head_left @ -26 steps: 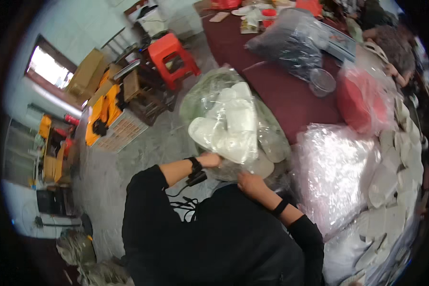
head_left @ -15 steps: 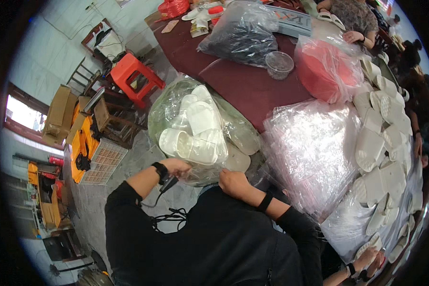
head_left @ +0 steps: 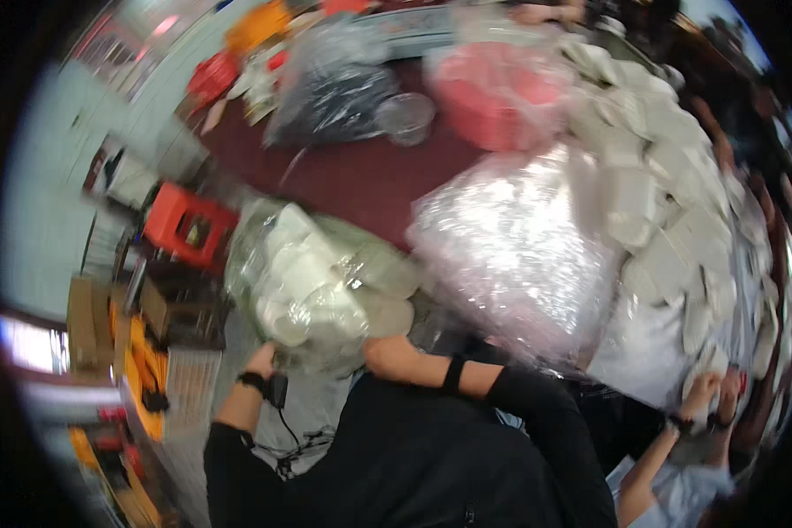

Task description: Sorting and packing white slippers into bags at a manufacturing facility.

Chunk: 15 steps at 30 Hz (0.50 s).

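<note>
In front of me is a clear, greenish plastic bag (head_left: pixel 246 255) with several white slippers (head_left: pixel 312 273) inside, by the edge of the dark red table. My right hand (head_left: pixel 392 357) is closed in a fist on the bag's near edge, beside a slipper sole. At the bag's near left corner, my left hand (head_left: pixel 260 360) is closed on the plastic, somewhat blurred. A black wristband with a small box and cable sits on the left wrist.
To the right lies a pile of shiny clear plastic bags (head_left: pixel 528 238), then a heap of white slippers (head_left: pixel 678 220). A bagged red container (head_left: pixel 502 92), a clear tub (head_left: pixel 406 118) and a bag of dark items (head_left: pixel 334 97) stand farther back. A red stool (head_left: pixel 189 224) is left. Another person's hands (head_left: pixel 704 396) work at lower right.
My view has swung right, so the scene sits farther left. The hands have moved farther apart along the bag's edge, the left one outward. The bag's plastic now lies over the slippers.
</note>
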Motion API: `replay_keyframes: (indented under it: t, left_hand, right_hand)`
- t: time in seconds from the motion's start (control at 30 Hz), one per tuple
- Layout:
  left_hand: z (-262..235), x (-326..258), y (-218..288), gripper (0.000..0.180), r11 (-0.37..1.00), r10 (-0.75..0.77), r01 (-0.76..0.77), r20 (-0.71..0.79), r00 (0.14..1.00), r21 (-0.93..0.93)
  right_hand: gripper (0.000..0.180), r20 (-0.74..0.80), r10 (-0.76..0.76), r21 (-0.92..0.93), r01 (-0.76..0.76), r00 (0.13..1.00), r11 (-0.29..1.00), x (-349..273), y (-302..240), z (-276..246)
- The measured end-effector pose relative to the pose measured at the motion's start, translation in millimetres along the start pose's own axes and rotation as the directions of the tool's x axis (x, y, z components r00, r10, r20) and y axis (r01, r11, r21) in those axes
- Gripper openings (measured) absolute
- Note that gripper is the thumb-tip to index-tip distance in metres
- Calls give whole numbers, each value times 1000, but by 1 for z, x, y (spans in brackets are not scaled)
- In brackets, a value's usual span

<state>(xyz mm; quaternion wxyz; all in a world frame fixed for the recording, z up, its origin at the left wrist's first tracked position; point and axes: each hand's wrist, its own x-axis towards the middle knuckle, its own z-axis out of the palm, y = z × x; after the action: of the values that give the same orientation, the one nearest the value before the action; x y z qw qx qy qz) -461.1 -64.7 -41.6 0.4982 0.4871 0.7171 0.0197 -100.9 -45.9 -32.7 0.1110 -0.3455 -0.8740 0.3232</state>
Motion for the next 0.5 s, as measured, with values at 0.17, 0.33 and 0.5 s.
replay_keyframes:
  t: [0.17, 0.33, 0.5]
  left_hand:
    - [23, -9, 84, 28, 844, -102, 150, -121, 987, 515]
    - [-44, 35, -47, 36, 622, -337, 492, -359, 870, 609]
    - [-66, 33, 3, 38, 568, -95, 258, -250, 964, 781]
  right_hand:
    - [16, -143, -13, 37, 19, 990, 999, -10, 27, 24]
    - [19, -170, -103, 38, 111, 980, 993, 7, 7, 20]
    - [19, -233, -110, 118, 140, 966, 983, 23, 10, 28]
